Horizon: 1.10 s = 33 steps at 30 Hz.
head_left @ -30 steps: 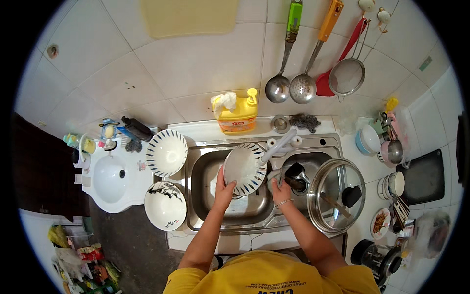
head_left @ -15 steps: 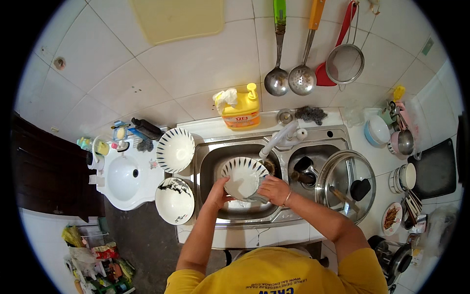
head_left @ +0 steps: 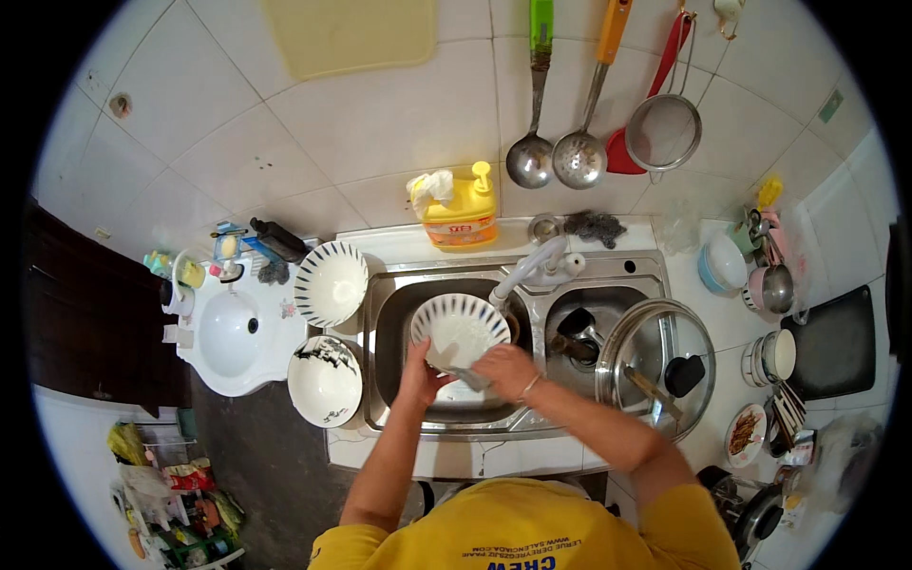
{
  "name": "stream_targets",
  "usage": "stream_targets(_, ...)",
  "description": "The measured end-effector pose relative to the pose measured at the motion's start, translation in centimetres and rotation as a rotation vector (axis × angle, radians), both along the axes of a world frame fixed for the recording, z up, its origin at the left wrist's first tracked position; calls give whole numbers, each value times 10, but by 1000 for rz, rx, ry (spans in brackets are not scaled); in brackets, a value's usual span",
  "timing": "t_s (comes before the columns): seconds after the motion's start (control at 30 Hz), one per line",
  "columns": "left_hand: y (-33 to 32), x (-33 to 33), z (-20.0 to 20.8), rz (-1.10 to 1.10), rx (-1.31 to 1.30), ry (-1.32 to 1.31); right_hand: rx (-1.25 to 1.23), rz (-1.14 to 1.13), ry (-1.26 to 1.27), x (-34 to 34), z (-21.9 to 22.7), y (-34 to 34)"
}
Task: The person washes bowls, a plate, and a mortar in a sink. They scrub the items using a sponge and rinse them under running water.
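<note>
A white bowl (head_left: 461, 328) with dark dashes around its rim is tilted over the left basin of the steel sink (head_left: 494, 436). My left hand (head_left: 418, 376) is closed on its near left edge. My right hand (head_left: 509, 371), slightly blurred, is closed on a grey cloth (head_left: 466, 378), which it presses against the near side of the bowl. The white faucet (head_left: 521, 273) reaches over this basin just right of the bowl. Left of the sink sit a dash-patterned bowl (head_left: 331, 285) and a bowl with black markings (head_left: 324, 383).
A dark-handled utensil (head_left: 576, 350) lies in the right basin, and a glass lid (head_left: 689, 337) overlaps that basin's right side. Behind the sink stands a yellow detergent jug (head_left: 461, 214), with steel wool (head_left: 595, 227) further right. Ladles (head_left: 529, 160) and a strainer (head_left: 664, 133) hang on the wall.
My right hand has moved left along the bowl's near side, and the grey cloth now shows in it. The bowl is tilted a little differently, still in my left hand. The whole view has shifted slightly.
</note>
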<state>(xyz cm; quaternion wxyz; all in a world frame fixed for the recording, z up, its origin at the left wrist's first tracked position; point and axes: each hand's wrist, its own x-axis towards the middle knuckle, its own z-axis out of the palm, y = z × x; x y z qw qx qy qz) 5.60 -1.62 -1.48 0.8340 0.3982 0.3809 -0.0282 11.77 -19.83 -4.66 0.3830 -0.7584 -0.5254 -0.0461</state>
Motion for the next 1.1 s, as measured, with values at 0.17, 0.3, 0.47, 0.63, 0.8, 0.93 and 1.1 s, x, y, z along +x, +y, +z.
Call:
stream_targets(0.17,-6,-10,-49,70,-74,-20,-233,-230,254,-45,10,40)
stream_targets(0.3,28,-11,-15,-159,70,92,-137,95,-158,0,9,-11)
stream_targets(0.47,-9,-3,-10,82,-18,-11,-58,-140,-15,-17,13,19)
stream_targets(0.63,10,-11,-38,-53,-87,95,-308,-59,143,-33,19,23)
stream_targets(0.8,27,9,0,-253,-92,5,-346,63,127,-2,45,1)
stream_targets(0.93,-4,28,-18,-373,522,-222,-321,-446,857,16,41,9)
stream_targets(1.1,2,31,-38,-439,411,-101,510,-493,1637,34,4,-23)
